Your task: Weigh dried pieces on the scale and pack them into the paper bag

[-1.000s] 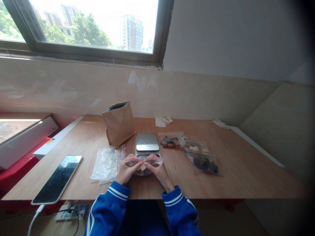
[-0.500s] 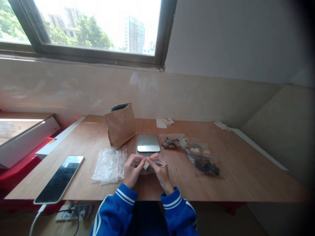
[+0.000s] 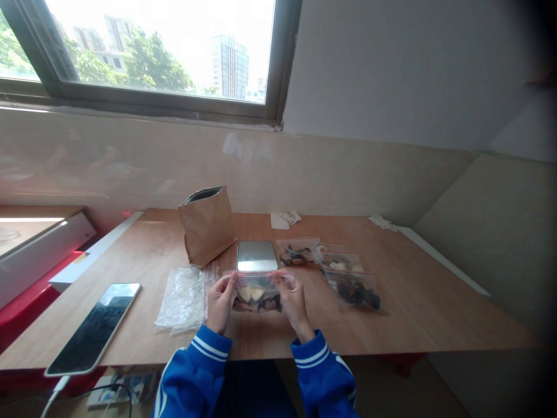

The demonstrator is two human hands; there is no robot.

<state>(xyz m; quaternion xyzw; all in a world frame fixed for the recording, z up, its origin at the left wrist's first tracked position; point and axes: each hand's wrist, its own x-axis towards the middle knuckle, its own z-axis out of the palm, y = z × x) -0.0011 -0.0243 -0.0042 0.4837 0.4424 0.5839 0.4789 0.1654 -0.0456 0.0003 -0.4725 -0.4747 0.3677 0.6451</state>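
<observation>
Both hands are up at the near edge of the table [image 3: 413, 302], and each grip is pinching one top corner of a small clear zip bag [image 3: 256, 290]: the left hand [image 3: 220, 302] is closing finger and thumb on the left corner, the right hand [image 3: 293, 299] is doing the same on the right corner, and the bag is hanging stretched flat between them, its red seal strip running along the top. Pale and dark pieces are sitting in the lower half of the bag, showing through the plastic between the two grips. Directly beyond the bag, just past the fingertips, a small steel scale [image 3: 256, 255] is lying on the table, its front edge partly hidden by the bag's top. Just outside the left grip, a pile of empty clear bags [image 3: 185, 290] is lying flat, and beyond that a brown paper bag [image 3: 206, 225] is standing open and leaning slightly. Outside the right grip, three filled zip bags [image 3: 343, 273] are lying in a row running away to the right. Far to the left of the left grip, a phone [image 3: 93, 328] is lying screen-up near the table's edge. Blue sleeves with white stripes are covering both wrists.
</observation>
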